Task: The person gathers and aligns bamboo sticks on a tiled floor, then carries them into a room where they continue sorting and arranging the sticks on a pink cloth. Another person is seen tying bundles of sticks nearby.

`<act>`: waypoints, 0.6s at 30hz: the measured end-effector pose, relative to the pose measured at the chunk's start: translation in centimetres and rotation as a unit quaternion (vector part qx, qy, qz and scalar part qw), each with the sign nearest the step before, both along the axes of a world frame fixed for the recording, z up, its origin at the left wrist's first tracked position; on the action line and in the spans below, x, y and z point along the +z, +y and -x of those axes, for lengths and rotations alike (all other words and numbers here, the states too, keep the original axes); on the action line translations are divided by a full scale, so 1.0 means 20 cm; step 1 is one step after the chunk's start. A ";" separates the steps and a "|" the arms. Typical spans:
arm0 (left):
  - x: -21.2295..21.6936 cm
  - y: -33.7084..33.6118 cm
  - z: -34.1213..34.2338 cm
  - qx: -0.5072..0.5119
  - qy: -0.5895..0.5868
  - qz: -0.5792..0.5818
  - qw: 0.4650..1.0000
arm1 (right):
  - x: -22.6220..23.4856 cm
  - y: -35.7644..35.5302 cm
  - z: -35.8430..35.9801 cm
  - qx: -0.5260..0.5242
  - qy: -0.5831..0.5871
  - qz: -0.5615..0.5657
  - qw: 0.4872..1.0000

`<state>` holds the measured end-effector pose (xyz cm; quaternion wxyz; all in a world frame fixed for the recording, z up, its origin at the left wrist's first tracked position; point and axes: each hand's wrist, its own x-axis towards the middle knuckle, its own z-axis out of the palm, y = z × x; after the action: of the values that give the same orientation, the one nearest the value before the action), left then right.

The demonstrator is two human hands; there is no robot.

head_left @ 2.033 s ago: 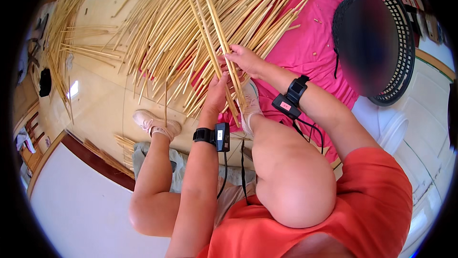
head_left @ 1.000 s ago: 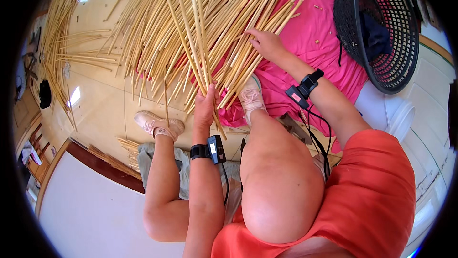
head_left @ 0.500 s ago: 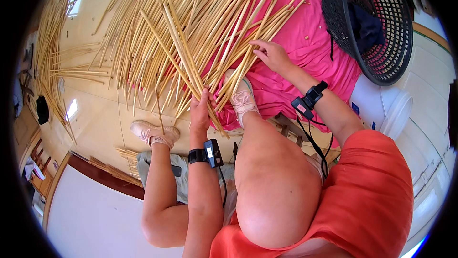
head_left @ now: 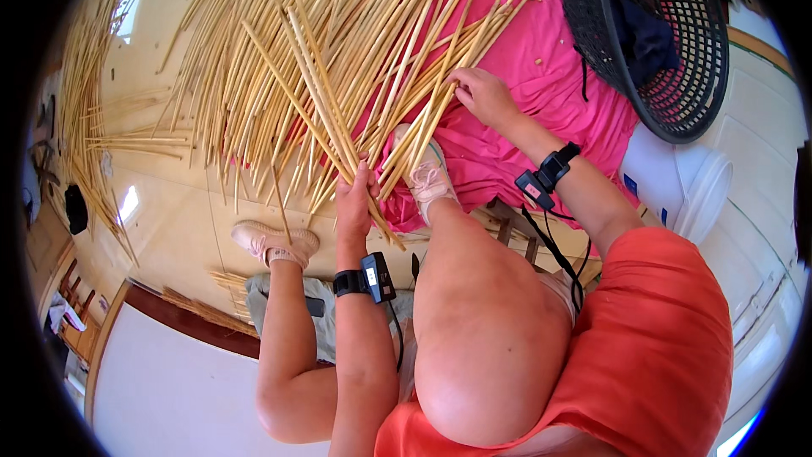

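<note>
My left hand (head_left: 353,202) is closed round a small bundle of thin straw-coloured sticks (head_left: 320,93), whose long ends fan up and away over the pile. Their short ends stick out below the hand. My right hand (head_left: 489,98) is at the right side of the pile, thumb and fingers pinched together at one of the slanting sticks (head_left: 441,103). A broad heap of similar sticks (head_left: 279,60) lies beyond both hands, partly over a bright pink cloth (head_left: 541,76). My right shoe (head_left: 430,176) is among the near stick ends.
On the right, a black mesh basket (head_left: 726,76) holding dark cloth leans above a white bucket (head_left: 719,195). More sticks (head_left: 80,127) lie on the floor at the far left. A white board-like surface (head_left: 178,381) is at the lower left, near my left shoe (head_left: 279,241).
My right hand's fingers have drawn closer together at the slanting stick, with the hand hardly shifted. The left hand keeps its bundle, nearly still. The view has moved slightly.
</note>
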<state>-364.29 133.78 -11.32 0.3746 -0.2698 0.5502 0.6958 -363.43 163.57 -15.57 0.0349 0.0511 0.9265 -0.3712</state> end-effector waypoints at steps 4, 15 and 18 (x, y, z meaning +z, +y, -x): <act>0.02 -0.02 0.02 -0.021 0.002 0.004 1.000 | 0.03 0.00 -0.01 -0.022 0.020 0.005 1.000; 0.08 0.09 0.17 -0.086 -0.003 0.042 0.995 | 0.17 -0.18 0.04 0.065 0.054 0.032 0.996; 0.09 0.11 0.22 -0.136 -0.006 0.007 0.991 | 0.14 -0.24 0.04 0.086 0.072 0.056 0.992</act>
<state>-368.70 136.03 -9.60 0.4670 -0.1989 0.5849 0.6327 -364.24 158.78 -12.71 0.0031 -0.0578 0.9053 -0.4209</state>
